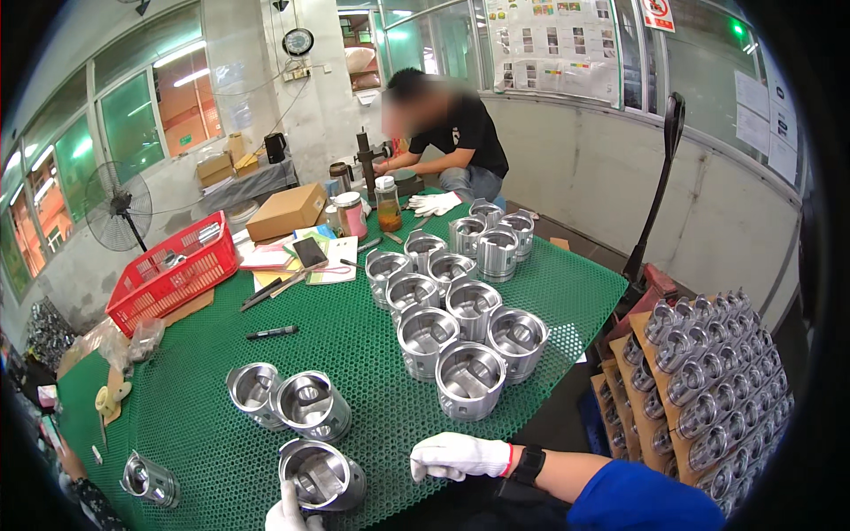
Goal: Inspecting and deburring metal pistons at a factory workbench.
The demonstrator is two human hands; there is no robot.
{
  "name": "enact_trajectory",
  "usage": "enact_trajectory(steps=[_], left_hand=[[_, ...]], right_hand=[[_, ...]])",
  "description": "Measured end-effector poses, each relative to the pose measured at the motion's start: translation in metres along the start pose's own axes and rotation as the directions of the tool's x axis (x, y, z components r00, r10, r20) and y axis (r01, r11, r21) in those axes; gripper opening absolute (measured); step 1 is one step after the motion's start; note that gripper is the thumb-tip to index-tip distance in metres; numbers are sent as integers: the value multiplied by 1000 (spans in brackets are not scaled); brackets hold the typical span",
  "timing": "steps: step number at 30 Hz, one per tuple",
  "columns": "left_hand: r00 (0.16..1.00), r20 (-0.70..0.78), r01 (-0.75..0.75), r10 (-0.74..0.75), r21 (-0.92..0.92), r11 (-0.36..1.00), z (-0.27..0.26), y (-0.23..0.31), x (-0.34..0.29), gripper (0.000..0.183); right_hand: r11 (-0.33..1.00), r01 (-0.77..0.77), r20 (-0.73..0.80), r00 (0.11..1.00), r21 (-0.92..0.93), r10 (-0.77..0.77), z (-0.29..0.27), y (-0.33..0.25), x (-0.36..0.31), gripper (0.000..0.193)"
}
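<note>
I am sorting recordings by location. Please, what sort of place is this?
Probably a factory workshop: metal pistons stand on a green mesh mat, many more sit on stacked brown boards, and a large pedestal fan stands behind.

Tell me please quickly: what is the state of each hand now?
Left hand: touching a metal piston; its full grip cannot be told.
Right hand: nothing visible in it; open or closed cannot be told.
</note>
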State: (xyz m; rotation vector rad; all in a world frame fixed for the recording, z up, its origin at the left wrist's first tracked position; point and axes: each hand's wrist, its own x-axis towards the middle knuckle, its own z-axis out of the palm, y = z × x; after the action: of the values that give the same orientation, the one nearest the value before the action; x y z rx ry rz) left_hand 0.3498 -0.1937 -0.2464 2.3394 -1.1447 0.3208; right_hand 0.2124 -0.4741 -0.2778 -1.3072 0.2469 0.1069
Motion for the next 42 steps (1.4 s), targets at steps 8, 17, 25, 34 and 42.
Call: enact_trajectory(steps=[8,17,25,34,42], left_hand=[[965,213,187,-152,-153,970,-18,35,-8,81],[957,284,281,-58,-858,430,-13,45,-23,71],[905,28,268,-425,-813,517,-7,14,-15,36],[977,209,134,-39,-463,876,4,-57,43,43],[939,341,159,-44,-318,935,27,-85,68,49]], right_hand=[[998,55,-8,998,-16,-55,-1,-2,1,44],[995,95,-21,995,-4,-95,0,4,-1,45],[994,101,24,994,44,-102,0,4,-1,44],[993,114,20,993,40,-115,-4,0,-1,42],[987,82,125,987,142,-100,-15,10,5,40]])
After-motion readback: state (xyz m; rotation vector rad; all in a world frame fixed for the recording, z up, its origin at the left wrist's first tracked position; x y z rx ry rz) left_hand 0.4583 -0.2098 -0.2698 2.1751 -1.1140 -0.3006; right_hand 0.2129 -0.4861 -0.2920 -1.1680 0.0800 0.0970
